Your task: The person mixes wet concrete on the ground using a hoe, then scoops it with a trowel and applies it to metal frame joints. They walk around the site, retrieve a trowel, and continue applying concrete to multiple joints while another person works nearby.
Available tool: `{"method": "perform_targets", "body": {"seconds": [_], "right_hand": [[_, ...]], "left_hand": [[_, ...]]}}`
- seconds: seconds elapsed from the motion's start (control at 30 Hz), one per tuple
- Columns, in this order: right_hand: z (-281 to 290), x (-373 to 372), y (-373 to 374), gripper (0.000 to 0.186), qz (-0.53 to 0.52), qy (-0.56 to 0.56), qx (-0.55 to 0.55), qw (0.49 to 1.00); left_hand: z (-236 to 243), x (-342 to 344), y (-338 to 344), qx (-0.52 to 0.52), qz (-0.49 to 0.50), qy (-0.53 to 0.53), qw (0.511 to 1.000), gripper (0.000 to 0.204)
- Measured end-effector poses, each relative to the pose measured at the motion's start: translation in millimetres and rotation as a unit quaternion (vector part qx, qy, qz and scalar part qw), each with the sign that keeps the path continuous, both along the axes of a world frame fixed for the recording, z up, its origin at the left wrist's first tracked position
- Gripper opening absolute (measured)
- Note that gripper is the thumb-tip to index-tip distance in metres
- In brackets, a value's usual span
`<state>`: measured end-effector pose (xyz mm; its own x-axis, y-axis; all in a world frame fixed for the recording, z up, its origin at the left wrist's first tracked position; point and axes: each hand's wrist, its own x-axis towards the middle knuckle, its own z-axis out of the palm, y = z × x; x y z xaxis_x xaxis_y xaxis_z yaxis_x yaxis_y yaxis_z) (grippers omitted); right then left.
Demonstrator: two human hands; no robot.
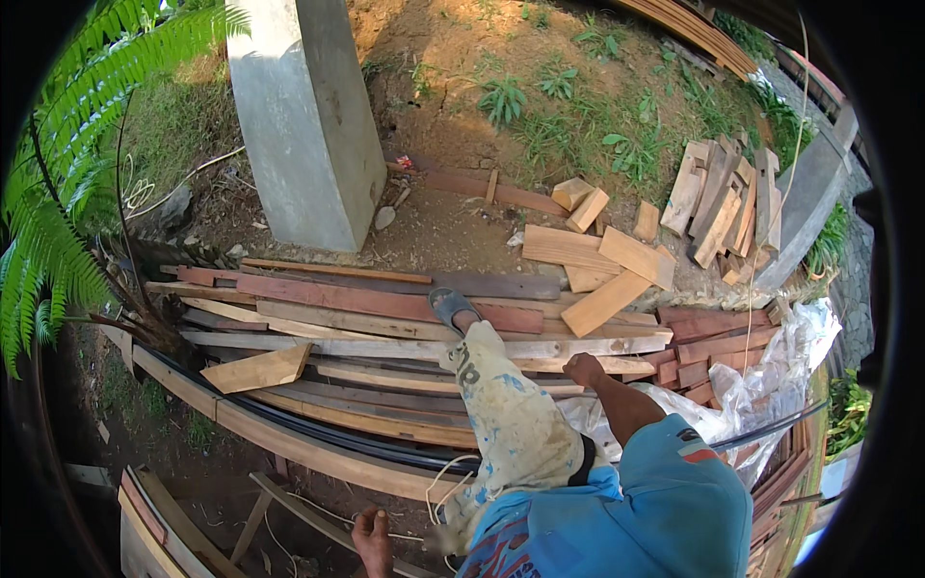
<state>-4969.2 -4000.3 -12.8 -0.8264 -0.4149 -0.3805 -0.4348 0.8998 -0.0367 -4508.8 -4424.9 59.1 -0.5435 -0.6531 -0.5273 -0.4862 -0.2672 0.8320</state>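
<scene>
My right hand (583,369) is curled into a loose fist above the right ends of several long planks, with nothing visible in it. Low in the picture, my left hand (373,539) hangs with its fingers folded in and the thumb showing; I see nothing held there. Below that hand is a thin wooden strip (323,523). My sandalled foot (455,310) rests on the plank stack, beside a reddish plank (376,301). A long pale plank (424,346) runs under my leg. Left of my leg, a short, wide board (258,370) lies askew across the stack.
A concrete pillar (306,125) rises beyond the stack. Cut wood pieces (609,299) lie loose at the right, near piled notched blocks (718,207). Clear plastic sheeting (771,376) covers reddish boards (708,352). Black pipes (356,435) run along the near side; a fern (67,222) stands left.
</scene>
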Motion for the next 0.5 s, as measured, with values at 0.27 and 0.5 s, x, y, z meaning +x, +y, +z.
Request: {"method": "perform_targets", "body": {"seconds": [0.27, 0.5], "right_hand": [[-59, -313, -326, 0.038, 0.118, -0.038, -0.059, 0.990], [-141, -443, -543, 0.044, -0.034, -0.081, -0.225, 0.970]], "left_hand": [[-162, 18, 21, 0.092, 0.177, -0.131, 0.971, 0.037], [-219, -95, 42, 0.085, 0.106, -0.164, 0.977, 0.039]]}}
